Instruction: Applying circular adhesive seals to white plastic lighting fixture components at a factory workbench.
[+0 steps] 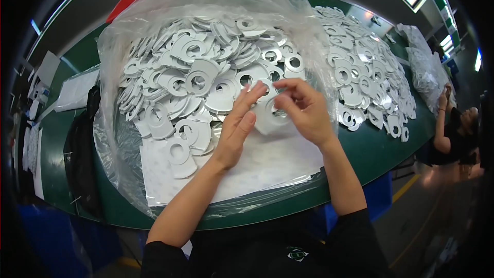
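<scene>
A flat white plastic piece with a round hole [265, 122], blurred, is between my two hands. My right hand [307, 113] pinches at its right edge with thumb and forefinger, the other fingers curled. My left hand [237, 129] is open beside the piece's left edge, its fingers stretched out toward the far side; whether they touch the piece I cannot tell. Beyond both hands rises a heap of similar white pieces [199, 78], lying loose on a clear plastic bag [116, 139]. White paper sheets [242, 177] lie under my forearms, at the heap's near side.
A second heap of white pieces [360, 72] covers the right part of the green table [375, 149]. Farther right lie filled plastic bags [419, 62], and another person [453, 128] works there. A black cloth item [82, 159] lies at left; a blue bin [378, 198] stands below the table edge.
</scene>
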`<state>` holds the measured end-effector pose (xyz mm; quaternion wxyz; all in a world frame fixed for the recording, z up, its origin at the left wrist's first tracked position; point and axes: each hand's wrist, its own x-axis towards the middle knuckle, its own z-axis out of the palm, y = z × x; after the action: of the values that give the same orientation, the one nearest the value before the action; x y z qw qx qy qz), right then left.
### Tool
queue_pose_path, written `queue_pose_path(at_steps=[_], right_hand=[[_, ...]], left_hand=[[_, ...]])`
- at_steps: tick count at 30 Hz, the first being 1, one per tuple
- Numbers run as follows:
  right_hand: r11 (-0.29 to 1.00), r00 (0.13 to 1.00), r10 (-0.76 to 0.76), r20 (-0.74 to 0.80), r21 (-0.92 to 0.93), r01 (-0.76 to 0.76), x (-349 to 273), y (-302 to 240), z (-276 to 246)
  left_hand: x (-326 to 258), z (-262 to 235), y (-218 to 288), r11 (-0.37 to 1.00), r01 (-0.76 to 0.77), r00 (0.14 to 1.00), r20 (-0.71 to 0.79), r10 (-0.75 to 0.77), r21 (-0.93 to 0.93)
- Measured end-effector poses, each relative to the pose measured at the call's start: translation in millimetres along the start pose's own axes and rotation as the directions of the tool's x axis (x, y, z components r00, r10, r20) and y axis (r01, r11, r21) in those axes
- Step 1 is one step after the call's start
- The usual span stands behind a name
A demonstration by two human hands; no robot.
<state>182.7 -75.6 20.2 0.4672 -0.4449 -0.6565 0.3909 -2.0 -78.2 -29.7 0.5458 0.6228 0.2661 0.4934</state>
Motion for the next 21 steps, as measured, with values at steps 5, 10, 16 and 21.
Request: queue_pose_path(at_steps=[5,10,16,21], right_hand=[[0.992,0.992,-0.086,0.088,-0.082,0.093,-6.5,-0.1,7.7],[0.919,0.934,-0.346,-0.093,-0.235,0.317,-7.8,6.5,25.3],[0.885,0.909,-0.393,-0.136,-0.322,0.335,-11.7,-6.4,25.9],[0.901,0.855,-0.075,0.513,-0.333,0.279,-32.6,-15.0,44.8]], left_hand=[[3.4,2.4,8.0,0.864,0.340,0.940,0.149,-0.305,-0.372],[-3.1,1.2,4.6,0.785,0.542,0.831,0.330,-0.448,-0.298],[7.5,-5.9,11.2,0.655,0.420,0.864,0.056,-0.500,-0.629],[9.6,-13.6,4.4,0.453,0.321,0.881,0.087,-0.466,-0.831]])
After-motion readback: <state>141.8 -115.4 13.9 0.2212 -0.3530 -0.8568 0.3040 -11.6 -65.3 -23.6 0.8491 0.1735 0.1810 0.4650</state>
